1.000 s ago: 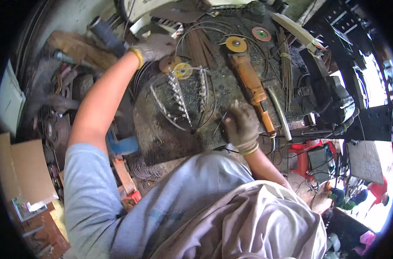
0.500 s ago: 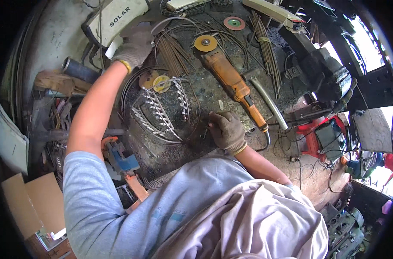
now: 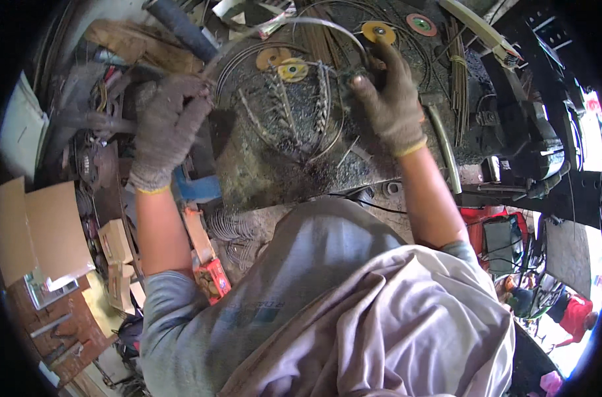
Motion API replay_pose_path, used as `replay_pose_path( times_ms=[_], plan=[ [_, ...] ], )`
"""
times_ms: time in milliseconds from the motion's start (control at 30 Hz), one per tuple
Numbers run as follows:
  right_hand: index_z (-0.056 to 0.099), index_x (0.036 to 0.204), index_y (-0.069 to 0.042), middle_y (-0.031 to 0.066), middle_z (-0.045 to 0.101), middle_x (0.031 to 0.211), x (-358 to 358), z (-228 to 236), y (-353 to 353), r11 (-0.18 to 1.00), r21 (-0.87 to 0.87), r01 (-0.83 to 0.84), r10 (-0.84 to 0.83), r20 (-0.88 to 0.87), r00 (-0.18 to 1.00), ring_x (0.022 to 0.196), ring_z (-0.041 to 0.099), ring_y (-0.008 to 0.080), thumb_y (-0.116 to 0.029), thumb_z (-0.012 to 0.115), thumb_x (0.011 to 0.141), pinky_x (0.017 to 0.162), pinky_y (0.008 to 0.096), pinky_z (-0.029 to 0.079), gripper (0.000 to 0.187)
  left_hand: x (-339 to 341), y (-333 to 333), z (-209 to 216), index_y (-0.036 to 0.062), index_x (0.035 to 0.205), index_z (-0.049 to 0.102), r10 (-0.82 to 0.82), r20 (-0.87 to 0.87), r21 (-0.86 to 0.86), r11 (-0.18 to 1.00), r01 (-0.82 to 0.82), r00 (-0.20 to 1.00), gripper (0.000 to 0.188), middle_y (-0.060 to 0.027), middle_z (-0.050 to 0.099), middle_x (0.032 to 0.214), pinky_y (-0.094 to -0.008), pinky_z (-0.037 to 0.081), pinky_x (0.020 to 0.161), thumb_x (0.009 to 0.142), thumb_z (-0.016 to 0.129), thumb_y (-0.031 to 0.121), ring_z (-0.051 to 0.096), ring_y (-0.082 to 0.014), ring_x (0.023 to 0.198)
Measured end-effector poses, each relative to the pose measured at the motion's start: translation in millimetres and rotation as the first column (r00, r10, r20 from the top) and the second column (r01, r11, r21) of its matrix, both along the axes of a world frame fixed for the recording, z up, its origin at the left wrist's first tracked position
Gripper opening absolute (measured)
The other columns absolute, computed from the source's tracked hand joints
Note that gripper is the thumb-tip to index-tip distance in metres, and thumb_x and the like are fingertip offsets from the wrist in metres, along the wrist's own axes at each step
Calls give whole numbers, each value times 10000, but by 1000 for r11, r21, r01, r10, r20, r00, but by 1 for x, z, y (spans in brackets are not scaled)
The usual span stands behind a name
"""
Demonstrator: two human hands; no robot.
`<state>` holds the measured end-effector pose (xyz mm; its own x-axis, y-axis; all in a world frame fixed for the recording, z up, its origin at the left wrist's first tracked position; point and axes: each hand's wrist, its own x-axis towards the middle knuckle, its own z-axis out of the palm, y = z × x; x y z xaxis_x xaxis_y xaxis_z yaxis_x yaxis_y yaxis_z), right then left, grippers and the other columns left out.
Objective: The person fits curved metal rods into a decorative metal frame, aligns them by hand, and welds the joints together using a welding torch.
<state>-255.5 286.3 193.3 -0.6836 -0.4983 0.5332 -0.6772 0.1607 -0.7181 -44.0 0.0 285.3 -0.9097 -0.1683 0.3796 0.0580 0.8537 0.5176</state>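
Note:
A thin curved metal strip (image 3: 312,20) arches over the bench between my two gloved hands. My left hand (image 3: 168,129) is closed around its left end, fingers bent in a pinch. My right hand (image 3: 393,102) has its thumb and fingers curled around the right end; motion blurs this grip. Below the arch lie several rods lined with short stubs (image 3: 321,99), joined toward their near ends. Close behind them are a yellow disc (image 3: 292,70) and a brown disc (image 3: 272,58). Behind my right hand, a grinder's yellow disc (image 3: 373,29) shows, its body mostly hidden.
A pink-and-green disc (image 3: 421,24) and a tied bundle of rods (image 3: 458,73) lie at the far right. A metal tube (image 3: 443,145) rests right of my right wrist. Cardboard (image 3: 56,225) stands at the left, and a dark pipe (image 3: 180,28) lies beyond my left hand.
My left hand has come nearer with the strip. My right hand has lifted off the bench's near side and moved up to the strip's other end. The view has shifted.

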Motion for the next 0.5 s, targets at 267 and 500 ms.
replay_pose_path(
  times_ms=[267,500],
  plan=[
    [677,1221,-56,210,715,1021,-17,-37,-13,951,214,-222,188,167,968,1001,695,394,-477,623,996,866,441,528,480,33,11,-99,30,1123,636,160,-45,357,924,-133,986,148,-80,686,1109,-300,533,906,982,674,60,656,-153,1000],
    [685,1181,-60,235,692,1111,-25,-59,-26,926,371,-72,37,100,994,1080,646,430,-385,611,996,923,475,511,381,17,17,-158,41,1153,624,367,-2,230,905,-357,930,215,-105,694,1093,-341,527,905,969,695,129,670,-189,997]
  ],
)
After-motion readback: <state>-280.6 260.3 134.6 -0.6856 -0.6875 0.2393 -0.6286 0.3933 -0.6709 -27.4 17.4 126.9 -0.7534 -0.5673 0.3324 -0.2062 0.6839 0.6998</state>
